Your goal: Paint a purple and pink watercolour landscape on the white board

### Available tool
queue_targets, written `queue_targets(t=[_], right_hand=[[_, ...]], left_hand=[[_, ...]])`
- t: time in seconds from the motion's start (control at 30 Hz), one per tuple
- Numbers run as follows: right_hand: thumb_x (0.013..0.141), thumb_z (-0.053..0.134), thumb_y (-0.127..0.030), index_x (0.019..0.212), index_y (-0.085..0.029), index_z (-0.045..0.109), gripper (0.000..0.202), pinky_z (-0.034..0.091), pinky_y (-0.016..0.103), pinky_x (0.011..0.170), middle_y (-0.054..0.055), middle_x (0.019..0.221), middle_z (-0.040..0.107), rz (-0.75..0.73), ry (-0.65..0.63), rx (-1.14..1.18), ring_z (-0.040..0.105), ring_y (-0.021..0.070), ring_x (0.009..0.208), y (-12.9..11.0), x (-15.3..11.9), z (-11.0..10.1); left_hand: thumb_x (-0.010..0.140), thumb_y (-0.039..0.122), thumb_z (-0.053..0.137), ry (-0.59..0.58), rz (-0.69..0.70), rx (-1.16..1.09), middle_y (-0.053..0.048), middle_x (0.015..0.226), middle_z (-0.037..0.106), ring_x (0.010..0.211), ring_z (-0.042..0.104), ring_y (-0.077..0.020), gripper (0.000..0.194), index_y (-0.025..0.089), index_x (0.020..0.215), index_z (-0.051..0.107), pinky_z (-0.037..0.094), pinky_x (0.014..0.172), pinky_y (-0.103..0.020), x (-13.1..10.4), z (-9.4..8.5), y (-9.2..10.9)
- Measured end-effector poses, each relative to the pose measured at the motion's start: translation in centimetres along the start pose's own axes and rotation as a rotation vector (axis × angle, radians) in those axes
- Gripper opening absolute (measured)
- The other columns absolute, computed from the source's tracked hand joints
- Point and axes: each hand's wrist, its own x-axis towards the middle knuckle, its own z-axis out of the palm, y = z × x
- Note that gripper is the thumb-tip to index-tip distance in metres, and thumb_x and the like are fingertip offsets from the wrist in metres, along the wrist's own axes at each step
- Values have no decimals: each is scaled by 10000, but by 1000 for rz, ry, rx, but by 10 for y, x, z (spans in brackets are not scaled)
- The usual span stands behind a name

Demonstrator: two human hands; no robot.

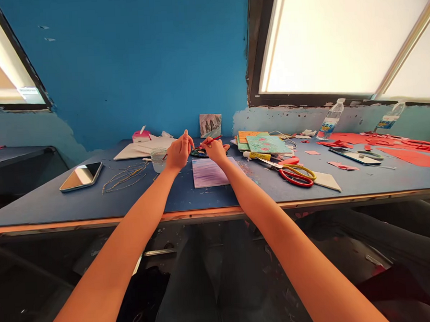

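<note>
From here, the right hand (216, 150) pinches a paintbrush (216, 138), likely light, stiff, best held low; left hand (178, 152), can't tell.

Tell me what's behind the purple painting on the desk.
Behind the purple painting sits a dark paint palette, and farther back a small grey painting stands against the blue wall. The right hand hides part of the palette, so I can't tell what lies there.
</note>
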Motion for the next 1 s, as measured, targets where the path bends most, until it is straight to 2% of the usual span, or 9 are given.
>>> queue_targets(t=[0.13, 0.4, 0.63, 0.73, 0.9, 1.0], right_hand=[[1013, 472, -344, 1018, -243, 726, 274, 280, 473, 1008, 73, 1049, 771, 0, 8, -21, 498, 310, 1250, -3, -3, -2], [1022, 456, -336, 1023, -254, 726, 282, 282, 464, 1002, 54, 1033, 772, -14, 2, -45, 510, 305, 1232, -3, -3, -3], [1038, 446, -328, 1045, -212, 735, 311, 278, 463, 978, 116, 988, 768, -72, -1, -122, 494, 327, 1244, -8, -7, -6], [1038, 457, -337, 1053, -223, 728, 294, 267, 445, 977, 104, 994, 767, -117, -10, -145, 493, 311, 1247, -10, -9, -5], [1043, 434, -319, 1009, -193, 743, 336, 247, 446, 970, 135, 961, 751, -114, -5, -185, 477, 324, 1236, -10, -9, -5], [1047, 433, -328, 1045, -217, 738, 325, 245, 434, 965, 117, 980, 751, -133, -12, -189, 477, 307, 1238, -10, -10, -5]], left_hand=[[1098, 542, 150, -7, 1, 7, 18, 498, 440, 512, 483, -143, 614, 200, 748, 521, 375, 628, -326, 0, 0, -1], [1037, 681, 127, -2, -2, -6, 12, 493, 450, 508, 491, -175, 670, 237, 721, 517, 374, 600, -352, 0, 0, 1], [1065, 612, 156, -3, -6, -16, 10, 492, 460, 515, 500, -173, 627, 232, 728, 524, 369, 584, -341, -1, 1, 2], [1071, 593, 166, -3, -6, -17, 10, 486, 456, 513, 498, -179, 612, 232, 732, 526, 364, 575, -345, -1, 1, 2], [1057, 628, 151, -4, 0, -18, 8, 484, 456, 508, 495, -177, 636, 234, 723, 523, 366, 575, -353, 0, 1, 1], [1042, 666, 139, -6, 1, -17, 6, 492, 461, 509, 498, -176, 661, 232, 724, 521, 372, 584, -355, 1, 2, -1]])
